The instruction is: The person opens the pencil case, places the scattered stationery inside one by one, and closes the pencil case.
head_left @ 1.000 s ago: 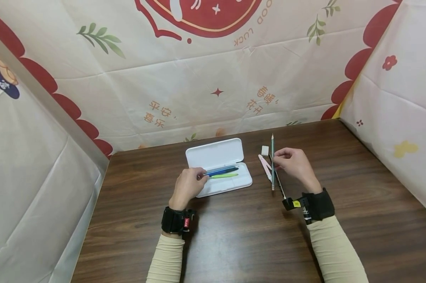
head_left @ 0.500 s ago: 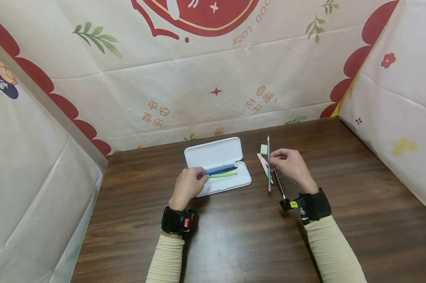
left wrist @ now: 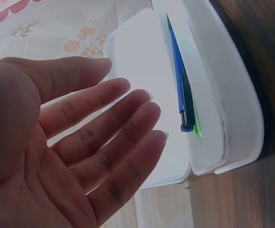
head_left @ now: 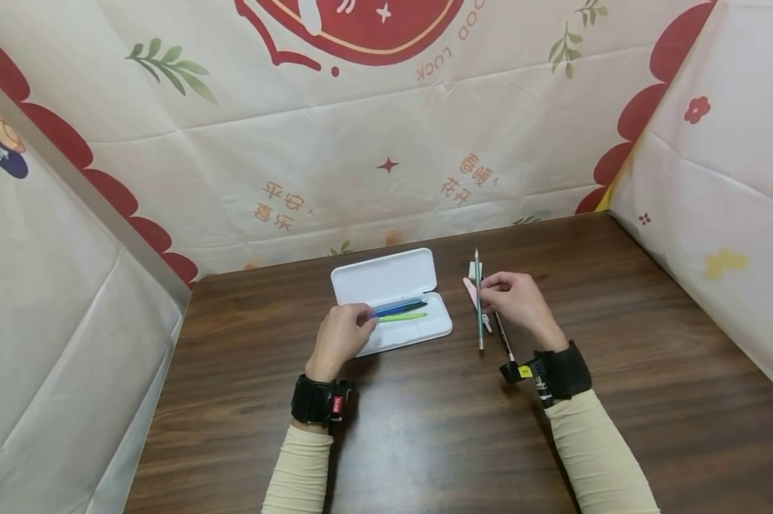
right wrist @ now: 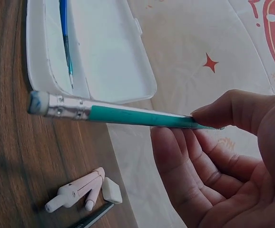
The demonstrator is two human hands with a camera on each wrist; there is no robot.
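My right hand [head_left: 517, 305] pinches a green pencil [head_left: 479, 303] between thumb and fingertips, above the table. In the right wrist view the pencil [right wrist: 128, 115] shows its metal band and worn eraser end. A white pencil case [head_left: 386, 277] lies with its lid raised, holding blue pens [head_left: 395, 309] and a light green pen [head_left: 404, 317]. Over the case's left end is my left hand [head_left: 339, 338]. The left wrist view shows the left hand [left wrist: 85, 147] with loosely extended fingers and nothing between them; the case [left wrist: 147, 71] is just beyond.
By the right hand lie a pink drawing compass [right wrist: 73, 190], a white eraser [right wrist: 111, 191] and a slim black pen or pencil [head_left: 504, 337]. A printed cloth [head_left: 335, 164] hangs behind the wooden table [head_left: 412, 442], with cloth at both sides.
My right hand has moved a little left with the green pencil, toward the case and over the compass. The left hand stays at the case.
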